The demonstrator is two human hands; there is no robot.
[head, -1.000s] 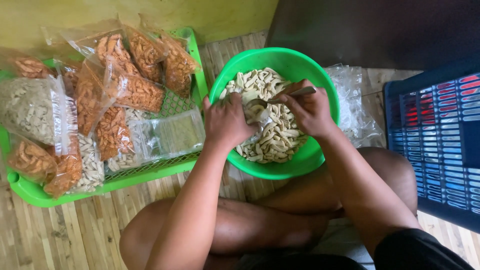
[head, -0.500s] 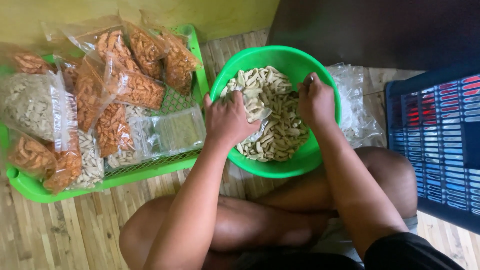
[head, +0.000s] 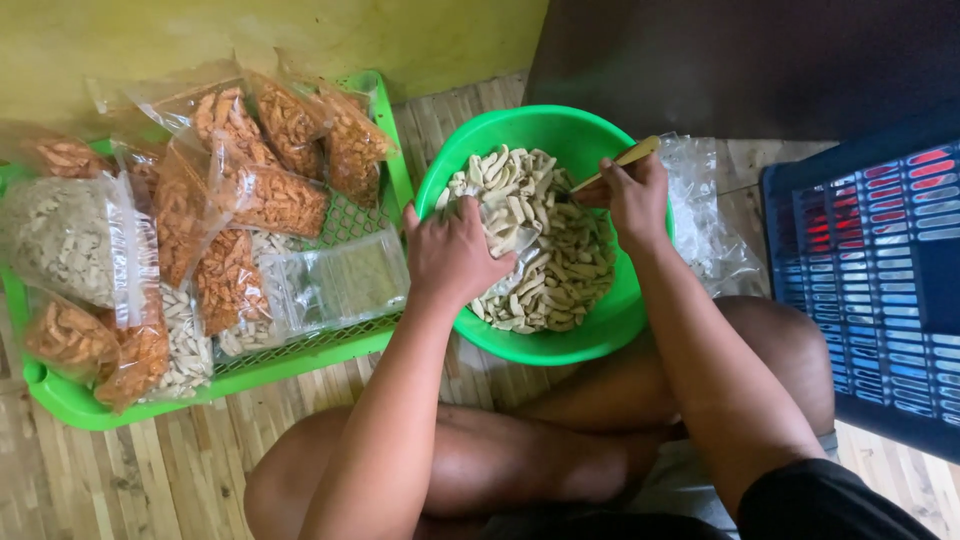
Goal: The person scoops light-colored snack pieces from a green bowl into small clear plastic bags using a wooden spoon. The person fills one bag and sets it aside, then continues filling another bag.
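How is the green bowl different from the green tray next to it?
The green bowl is round with solid walls; the green tray is rectangular with a mesh bottom. The bowl holds loose pale snack sticks; the tray holds snacks sealed in clear bags, some of them orange. Both are bright green plastic on the wooden floor.

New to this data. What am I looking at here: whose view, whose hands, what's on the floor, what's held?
There is no machine: a person sits cross-legged on a wood floor and works with bare hands. The one picture comes from a camera on the person's head, looking down.

In front is a green bowl of pale snack sticks. The left hand rests in the bowl and holds a clear bag. The right hand holds a pale-handled scoop over the sticks.

To the person's left, a green tray holds filled bags of orange and pale snacks. To the right are a blue crate and a pile of clear plastic.
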